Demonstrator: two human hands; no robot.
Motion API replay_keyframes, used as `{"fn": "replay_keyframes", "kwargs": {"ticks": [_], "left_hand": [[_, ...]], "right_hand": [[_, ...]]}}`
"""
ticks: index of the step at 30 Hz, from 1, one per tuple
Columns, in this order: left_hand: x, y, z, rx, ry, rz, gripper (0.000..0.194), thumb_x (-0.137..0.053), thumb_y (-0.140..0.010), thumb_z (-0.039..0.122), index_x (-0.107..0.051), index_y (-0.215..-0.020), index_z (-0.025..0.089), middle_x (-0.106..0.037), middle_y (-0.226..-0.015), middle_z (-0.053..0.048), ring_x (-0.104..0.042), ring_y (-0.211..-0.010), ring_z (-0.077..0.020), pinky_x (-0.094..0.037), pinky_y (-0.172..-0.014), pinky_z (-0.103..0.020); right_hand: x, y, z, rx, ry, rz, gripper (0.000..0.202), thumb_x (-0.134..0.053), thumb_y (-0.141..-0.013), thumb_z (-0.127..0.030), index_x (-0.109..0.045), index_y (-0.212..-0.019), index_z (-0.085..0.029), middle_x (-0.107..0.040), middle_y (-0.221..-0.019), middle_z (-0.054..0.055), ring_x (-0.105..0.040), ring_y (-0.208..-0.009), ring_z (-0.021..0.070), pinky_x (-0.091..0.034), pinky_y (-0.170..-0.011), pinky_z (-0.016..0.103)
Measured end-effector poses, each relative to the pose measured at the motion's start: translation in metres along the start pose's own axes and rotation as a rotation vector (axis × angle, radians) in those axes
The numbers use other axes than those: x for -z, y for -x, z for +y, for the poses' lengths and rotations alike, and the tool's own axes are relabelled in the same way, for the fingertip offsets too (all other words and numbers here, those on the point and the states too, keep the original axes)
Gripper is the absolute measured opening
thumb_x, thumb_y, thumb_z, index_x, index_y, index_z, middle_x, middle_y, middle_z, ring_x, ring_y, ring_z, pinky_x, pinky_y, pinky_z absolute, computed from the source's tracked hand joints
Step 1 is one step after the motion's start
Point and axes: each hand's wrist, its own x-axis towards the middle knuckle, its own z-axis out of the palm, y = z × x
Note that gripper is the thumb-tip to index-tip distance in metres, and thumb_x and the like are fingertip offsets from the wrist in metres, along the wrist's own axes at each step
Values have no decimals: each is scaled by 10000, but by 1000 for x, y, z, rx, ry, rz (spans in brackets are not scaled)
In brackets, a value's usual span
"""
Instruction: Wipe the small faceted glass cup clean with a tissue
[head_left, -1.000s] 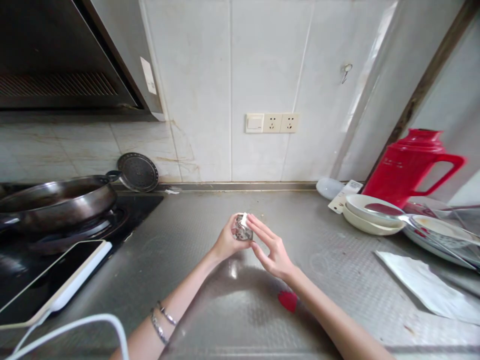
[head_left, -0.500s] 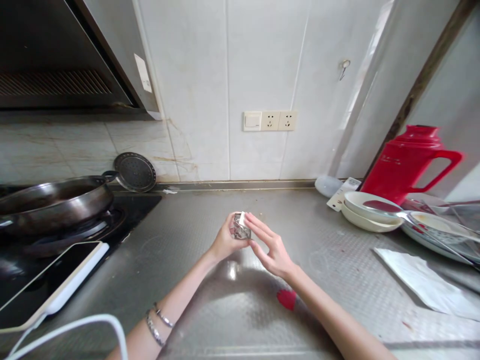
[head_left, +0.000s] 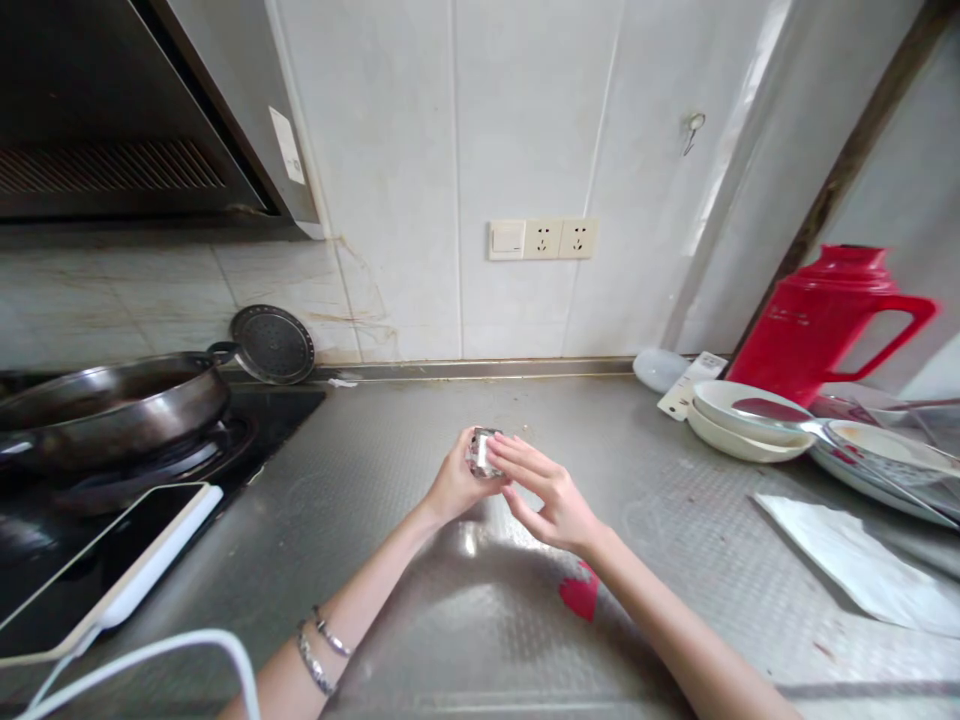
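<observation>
My left hand (head_left: 453, 480) is closed around a small clear, square-sided container (head_left: 475, 463), held just above the steel counter. Its sides look glassy; what is inside I cannot make out. A small white piece (head_left: 482, 450) lies against its face, partly under my right fingertips. My right hand (head_left: 541, 490) has its fingers stretched out and resting on the container, the thumb apart below them. Whether the white piece is paper, a label or something else is too small to tell. A red heart-shaped mark or sticker (head_left: 579, 592) shows on the counter beside my right forearm.
On the left a metal pan (head_left: 112, 405) sits on the black stove, with a phone-like device (head_left: 161, 545) and white cable in front. To the right are stacked bowls (head_left: 742, 440), a red thermos flask (head_left: 814, 325), plates and a white sheet (head_left: 855, 560).
My right fingers have slid slightly down and across the container's face, and the white piece has shifted with them. The left hand keeps its hold; the view has moved slightly.
</observation>
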Motion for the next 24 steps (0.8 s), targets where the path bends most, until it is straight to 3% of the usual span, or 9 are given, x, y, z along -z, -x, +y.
{"fn": "replay_keyframes", "kwargs": {"ticks": [4,10,13,16,20,24], "left_hand": [[-1,2,-7,-29,-64,-17,610,-817,-600,262,-499,-1111,161,-630,-1124,-114,-608,-1032,-245,-469,-899,-355],[-10,5,12,46,-8,-1,657,-803,-627,328,-486,-1182,176,-644,-1052,-73,-625,-903,-184,-481,-781,-276],[-8,3,15,91,8,28,623,-810,-610,328,-491,-1123,173,-646,-956,-45,-614,-749,-138,-476,-654,-238],[-4,2,10,99,-50,45,558,-802,-614,323,-489,-1049,167,-640,-846,-18,-589,-651,-121,-456,-579,-223],[-2,3,4,15,-177,50,548,-821,-576,278,-527,-1025,165,-669,-963,-62,-629,-834,-188,-491,-722,-268],[-4,5,7,51,-203,24,621,-814,-581,286,-551,-1131,171,-675,-1024,-72,-631,-899,-210,-503,-773,-296]], "right_hand": [[-3,-1,-2,52,32,-67,530,-480,-900,-194,-380,-1420,-223,-487,-1400,99,-387,-1342,247,-359,-1097,513],[4,-2,0,-178,-21,74,450,-423,-934,-208,-445,-1383,-233,-467,-1416,99,-431,-1314,245,-411,-1066,472],[4,0,-1,-110,-31,123,447,-439,-915,-186,-483,-1355,-253,-512,-1380,86,-468,-1285,255,-435,-1045,483],[1,1,-4,12,-20,91,499,-468,-888,-182,-446,-1381,-255,-513,-1379,80,-451,-1296,273,-436,-1038,515],[-2,0,-4,54,29,11,553,-475,-882,-183,-376,-1423,-239,-479,-1407,86,-415,-1321,271,-399,-1068,529],[1,0,1,-29,73,57,514,-437,-907,-152,-401,-1410,-251,-477,-1408,76,-426,-1315,259,-384,-1085,517]]}}
